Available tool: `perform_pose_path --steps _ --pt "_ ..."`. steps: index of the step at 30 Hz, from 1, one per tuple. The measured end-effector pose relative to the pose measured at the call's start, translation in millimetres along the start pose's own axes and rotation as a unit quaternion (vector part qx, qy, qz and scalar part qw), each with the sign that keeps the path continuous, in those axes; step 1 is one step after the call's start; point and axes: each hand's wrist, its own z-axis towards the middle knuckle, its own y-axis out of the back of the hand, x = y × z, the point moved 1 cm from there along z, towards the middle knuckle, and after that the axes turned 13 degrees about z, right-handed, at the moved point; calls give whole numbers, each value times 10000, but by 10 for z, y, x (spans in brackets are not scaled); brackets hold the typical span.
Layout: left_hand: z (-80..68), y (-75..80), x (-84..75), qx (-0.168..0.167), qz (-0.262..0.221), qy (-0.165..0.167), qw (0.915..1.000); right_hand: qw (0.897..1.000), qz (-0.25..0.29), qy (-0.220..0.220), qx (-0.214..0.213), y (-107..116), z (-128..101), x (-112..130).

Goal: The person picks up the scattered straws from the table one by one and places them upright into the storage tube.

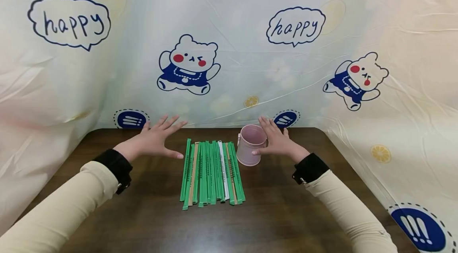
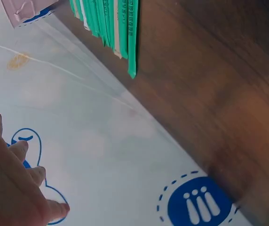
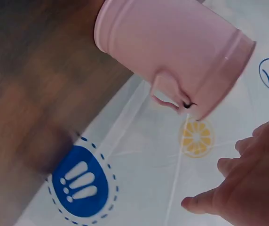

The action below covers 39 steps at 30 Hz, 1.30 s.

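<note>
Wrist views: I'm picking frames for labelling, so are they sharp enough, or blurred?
Left wrist view: table smeared, green strips fairly crisp. Right wrist view: table blurred, pink cup soft-edged. Head view: sharp, evenly lit, edges bowed.

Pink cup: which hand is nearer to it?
Right. The right hand is spread open just beside the pink cup, thumb at its side. The left hand hovers beyond the green-wrapped chopsticks.

The counter (image 1: 272, 213) is showing dark, smooth wood grain with a faint sheen. On it, the paper sleeves (image 1: 212, 173) are looking matt, just beside the pink bucket (image 1: 251, 144), which is looking like smooth painted metal. Behind the bucket, the printed backdrop (image 1: 229, 46) is glinting like glossy, creased plastic film.
</note>
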Motion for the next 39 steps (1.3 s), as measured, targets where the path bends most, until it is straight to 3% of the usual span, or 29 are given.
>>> perform_pose_path --steps 4,8,14,23,30,39 --pt "57 -107 38 18 -500 15 9987 9978 613 202 -179 -82 83 -124" --pt "134 -264 74 65 -1012 99 9948 9880 1488 233 -332 -213 152 -286" --pt "293 -490 60 106 -1194 458 9917 9730 2233 186 -559 -358 193 -403" --pt "466 -752 24 -249 -1674 1242 9777 9613 2570 -177 -977 -400 244 -410" --pt "609 -930 -25 -301 -2325 1901 9534 9435 3132 74 -1083 -502 248 -487" --pt "734 -1027 -60 -283 -1934 2723 9421 9433 3136 -119 -1080 -591 205 -466"
